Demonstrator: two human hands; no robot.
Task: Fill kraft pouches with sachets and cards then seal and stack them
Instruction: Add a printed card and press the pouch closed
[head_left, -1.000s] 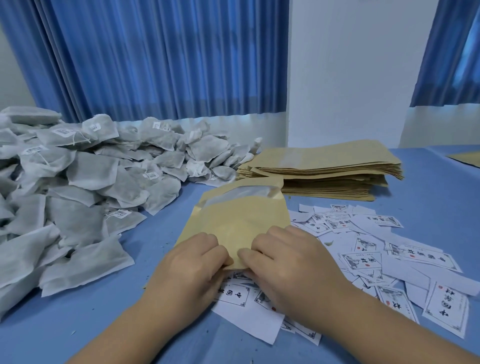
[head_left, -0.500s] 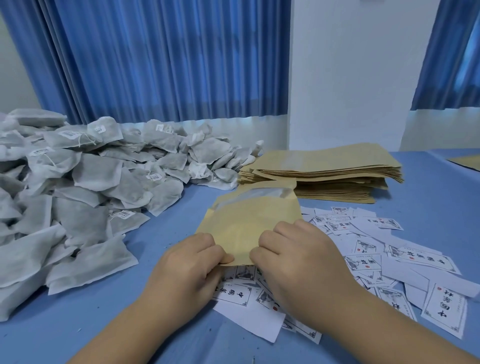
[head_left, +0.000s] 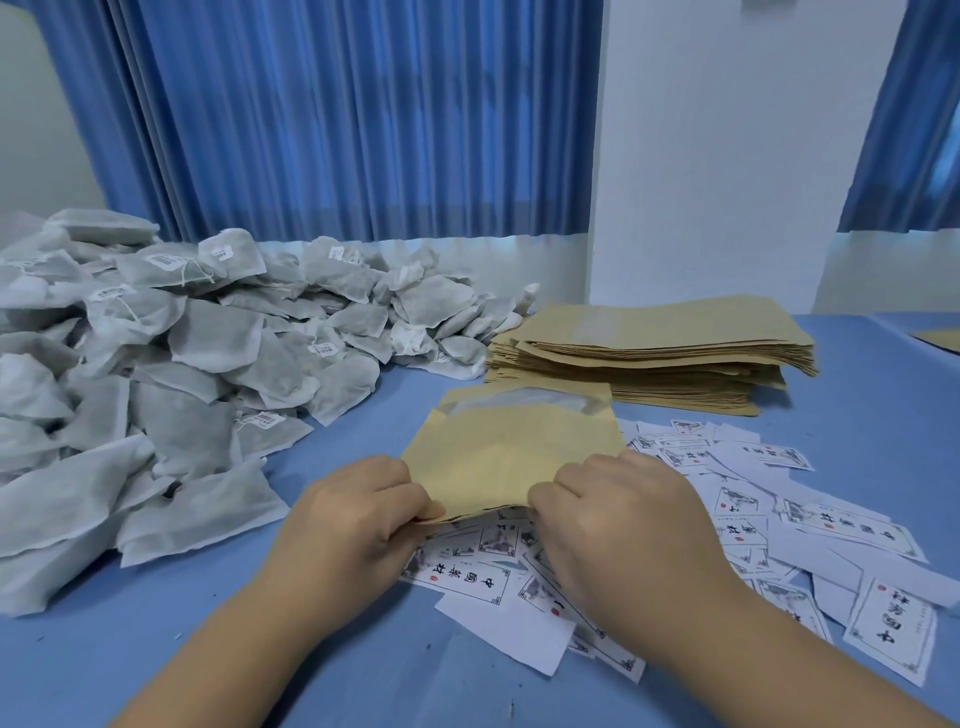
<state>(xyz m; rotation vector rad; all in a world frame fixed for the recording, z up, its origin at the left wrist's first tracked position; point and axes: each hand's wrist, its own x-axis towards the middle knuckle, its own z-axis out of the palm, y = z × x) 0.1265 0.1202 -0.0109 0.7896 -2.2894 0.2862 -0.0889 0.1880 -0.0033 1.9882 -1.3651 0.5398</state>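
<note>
- Kraft pouch (head_left: 514, 457) sits mid-table, near edge raised a little off the surface, far edge lower and pointing toward the curtain.
- Clear window strip runs across the pouch near its far edge.
- Left hand (head_left: 358, 519): fingers curled, pinching the near-left corner of the pouch.
- Right hand (head_left: 613, 525): fingers curled, gripping the near-right edge of the pouch; fingertips are hidden, so how far they go under cannot be told.
- Both hands are close together, with the near edge of the pouch between them.
- Printed cards (head_left: 779, 519) lie scattered loose under and to the right of the pouch, some face up with black characters and a red seal, some blank side up.
- Sachets (head_left: 182, 353), grey-white and many with small tags on strings, are heaped in a big pile at left, near the pouch but apart from it.
- Stack of flat kraft pouches (head_left: 654, 353) stands just behind the held pouch, its left end touching the sachets.
- Blue table cover (head_left: 857, 426) lies under everything.
- Blue curtain (head_left: 337, 119) and a white wall (head_left: 727, 156) are behind.
</note>
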